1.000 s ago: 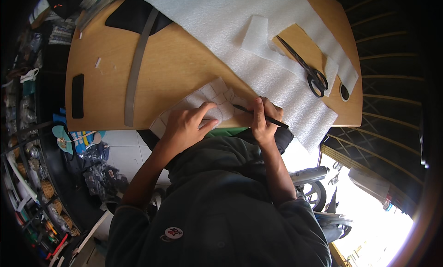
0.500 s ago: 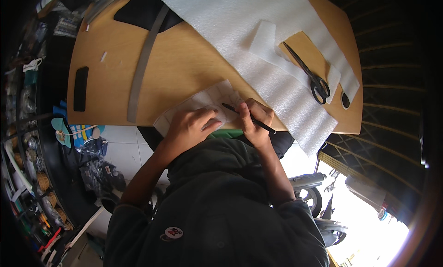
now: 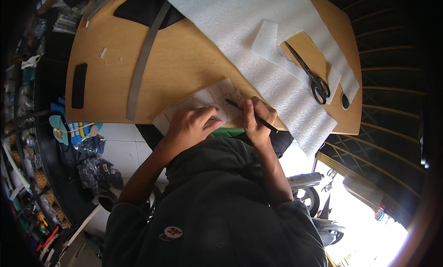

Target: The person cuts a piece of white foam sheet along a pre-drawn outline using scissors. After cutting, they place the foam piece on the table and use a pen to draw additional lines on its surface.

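Observation:
My right hand (image 3: 260,120) grips a black pen (image 3: 265,124), its tip over a whitish sheet with drawn lines (image 3: 221,88) at the table's near edge. Curled over the same sheet, my left hand (image 3: 190,125) presses a pale rounded flat piece (image 3: 220,114) with thumb and fingers. The pen tip is just beside the far right rim of that piece. My left fingers cover part of the piece, and its material cannot be told.
White foam sheeting (image 3: 272,78) drapes off the table (image 3: 184,59) at right. Black scissors (image 3: 314,78) lie on a brown piece there. A grey strip (image 3: 144,64), a black flat bar (image 3: 79,86) and black material (image 3: 143,8) lie leftward. Crowded shelves (image 3: 27,142) stand at left.
The pen and my right hand have shifted slightly to the right, the tip a little farther away from me. My left hand stays pressed on the pale piece.

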Available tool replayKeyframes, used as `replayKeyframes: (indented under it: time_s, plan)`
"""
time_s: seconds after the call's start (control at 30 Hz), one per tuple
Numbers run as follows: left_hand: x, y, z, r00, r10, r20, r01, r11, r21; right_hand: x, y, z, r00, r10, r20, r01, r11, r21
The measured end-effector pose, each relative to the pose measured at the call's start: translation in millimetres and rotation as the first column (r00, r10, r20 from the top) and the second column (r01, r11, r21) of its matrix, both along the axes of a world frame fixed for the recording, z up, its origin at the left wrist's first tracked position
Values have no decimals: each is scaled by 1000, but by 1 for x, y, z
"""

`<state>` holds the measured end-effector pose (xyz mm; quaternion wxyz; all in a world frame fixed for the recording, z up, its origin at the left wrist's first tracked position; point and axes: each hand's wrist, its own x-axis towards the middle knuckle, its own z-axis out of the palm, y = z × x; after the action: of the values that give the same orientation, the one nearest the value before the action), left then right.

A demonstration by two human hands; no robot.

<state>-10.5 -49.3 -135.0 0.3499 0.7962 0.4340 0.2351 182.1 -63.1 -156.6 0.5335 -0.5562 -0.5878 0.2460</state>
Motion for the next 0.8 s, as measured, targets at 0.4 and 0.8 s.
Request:
replayKeyframes:
  time_s: [0.4, 0.8]
  plan:
    - [-1, 1, -1, 1000, -11, -16, 11, 1000, -2, 5, -3, 0, 998, 37, 56, -32, 996, -82]
    - [0, 1, -3, 1000, -12, -19, 12, 1000, 4, 4, -4, 6, 993, -98, 61, 102, 993, -55]
